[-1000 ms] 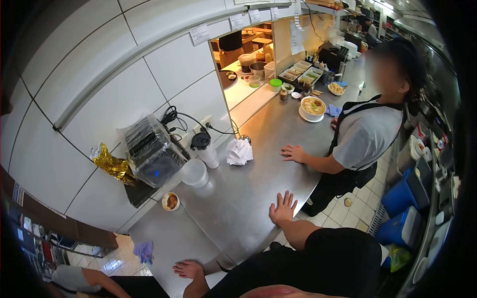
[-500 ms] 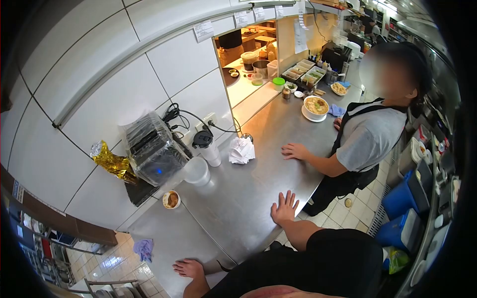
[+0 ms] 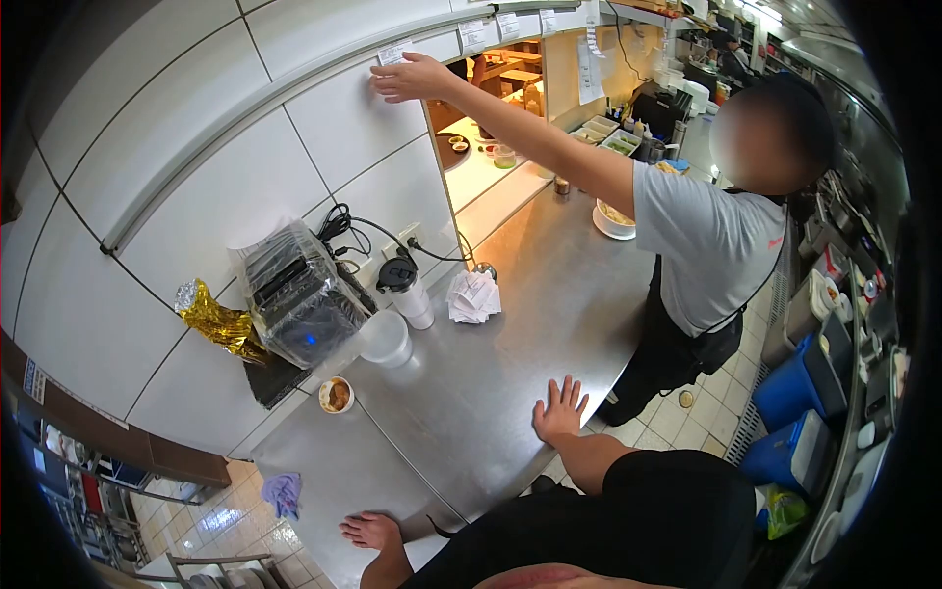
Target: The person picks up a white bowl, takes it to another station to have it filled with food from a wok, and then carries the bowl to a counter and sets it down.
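My left hand (image 3: 371,531) rests on the steel counter (image 3: 471,412), fingers spread and holding nothing. Nearest to it are a crumpled purple cloth (image 3: 282,496) at the counter's edge and a small cup with brown contents (image 3: 336,396). Farther right, my right hand (image 3: 560,408) lies flat on the metal near the front edge, its fingers apart. Beyond it stand a white tumbler with a black lid (image 3: 406,294), a translucent plastic container (image 3: 387,339) and a pile of paper slips (image 3: 474,296).
A co-worker (image 3: 706,245) stands at the right, one arm stretched across to a paper slip (image 3: 395,52) on the wall rail. A plastic-wrapped machine (image 3: 304,294) and gold foil bag (image 3: 221,319) are by the wall. A white bowl (image 3: 613,218) is partly hidden behind the co-worker.
The co-worker has leaned in and raised a hand from the counter to the slip on the rail, now covering part of the bowl. My hands have stayed in place.
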The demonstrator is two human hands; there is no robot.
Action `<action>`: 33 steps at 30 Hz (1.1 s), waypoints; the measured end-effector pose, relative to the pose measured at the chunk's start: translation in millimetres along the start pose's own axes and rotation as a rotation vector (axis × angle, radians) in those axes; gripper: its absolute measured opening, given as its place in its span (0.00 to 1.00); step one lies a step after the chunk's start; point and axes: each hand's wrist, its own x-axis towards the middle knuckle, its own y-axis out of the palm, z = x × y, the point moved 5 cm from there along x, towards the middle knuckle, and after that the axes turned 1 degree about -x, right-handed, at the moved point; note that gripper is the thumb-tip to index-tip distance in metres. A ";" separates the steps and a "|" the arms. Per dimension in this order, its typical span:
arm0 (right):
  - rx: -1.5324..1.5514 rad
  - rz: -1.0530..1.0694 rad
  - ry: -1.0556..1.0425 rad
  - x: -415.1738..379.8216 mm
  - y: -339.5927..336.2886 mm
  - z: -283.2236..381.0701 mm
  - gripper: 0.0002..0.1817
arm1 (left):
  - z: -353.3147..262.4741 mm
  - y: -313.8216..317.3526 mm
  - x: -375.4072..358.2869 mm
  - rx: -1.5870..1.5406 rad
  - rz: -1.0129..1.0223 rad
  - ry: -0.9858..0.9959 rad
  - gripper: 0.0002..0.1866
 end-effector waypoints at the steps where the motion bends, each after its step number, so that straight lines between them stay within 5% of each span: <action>1: 0.000 0.004 0.001 0.2 0.8 -0.6 0.37 | 0.2 0.1 0.0 -0.003 0.001 -0.001 0.32; 33: -0.016 0.026 0.002 1.3 7.7 -6.0 0.37 | 2.5 6.3 2.1 0.056 -0.023 0.011 0.32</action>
